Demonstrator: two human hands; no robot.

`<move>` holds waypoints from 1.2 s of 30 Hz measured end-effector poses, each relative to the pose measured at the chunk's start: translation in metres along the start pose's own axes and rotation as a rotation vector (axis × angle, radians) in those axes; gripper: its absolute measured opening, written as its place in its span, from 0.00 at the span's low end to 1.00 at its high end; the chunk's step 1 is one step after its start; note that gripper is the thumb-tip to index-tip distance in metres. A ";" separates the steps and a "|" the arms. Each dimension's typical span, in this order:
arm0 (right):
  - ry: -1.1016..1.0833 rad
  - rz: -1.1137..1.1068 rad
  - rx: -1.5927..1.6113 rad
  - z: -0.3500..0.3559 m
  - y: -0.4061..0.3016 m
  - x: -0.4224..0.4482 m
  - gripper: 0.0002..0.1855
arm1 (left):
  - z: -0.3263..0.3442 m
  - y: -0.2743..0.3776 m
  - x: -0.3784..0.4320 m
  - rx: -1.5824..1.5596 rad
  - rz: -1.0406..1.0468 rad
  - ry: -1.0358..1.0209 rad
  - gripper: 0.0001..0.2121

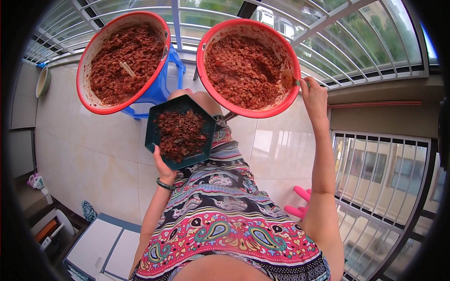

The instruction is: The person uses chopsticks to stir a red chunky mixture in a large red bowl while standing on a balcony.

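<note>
My left hand [164, 168] grips the near left edge of a dark green hexagonal tray [151, 128]. The tray lies over my lap and holds a heap of dark reddish-brown dried bits [181, 135], some of them leaf-like. At the right rim of a red-rimmed basin [250, 113], my right hand [314, 98] holds a spoon [288, 80] with a green handle. The spoon's stained bowl is just inside that rim. Coarse red mash [242, 70] fills much of this basin. Left of it, a second red-rimmed basin [80, 79] holds similar mash, with pale chopsticks [127, 69] standing in it.
A blue plastic stool [153, 93] supports the left basin. White window bars [337, 38] run behind both basins. A pink object [299, 203] is by my right side on the tiled floor [95, 154]. White-topped furniture [93, 242] stands at lower left.
</note>
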State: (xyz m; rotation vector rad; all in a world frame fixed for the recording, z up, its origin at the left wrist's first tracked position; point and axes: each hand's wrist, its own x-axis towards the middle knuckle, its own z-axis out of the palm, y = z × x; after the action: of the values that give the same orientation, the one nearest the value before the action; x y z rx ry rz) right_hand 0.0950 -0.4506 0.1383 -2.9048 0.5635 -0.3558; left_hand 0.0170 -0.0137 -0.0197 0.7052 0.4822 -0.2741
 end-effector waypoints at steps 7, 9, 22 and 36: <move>-0.259 0.201 0.307 0.065 0.012 -0.010 0.19 | 0.002 0.001 -0.002 0.048 0.041 0.011 0.23; -0.326 0.334 0.499 0.063 0.007 -0.009 0.19 | 0.003 0.000 -0.003 0.047 0.038 0.010 0.23; -0.255 0.337 0.919 0.056 -0.042 0.064 0.18 | -0.004 -0.001 -0.001 0.055 0.039 0.017 0.24; 0.011 -0.115 0.301 0.005 -0.003 0.044 0.12 | -0.003 0.000 0.000 0.055 0.014 0.005 0.24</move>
State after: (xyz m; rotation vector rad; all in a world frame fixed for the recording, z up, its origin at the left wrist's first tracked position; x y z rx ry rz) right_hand 0.1369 -0.4646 0.1434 -2.6504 0.3129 -0.4307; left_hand 0.0160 -0.0119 -0.0219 0.7621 0.4755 -0.2735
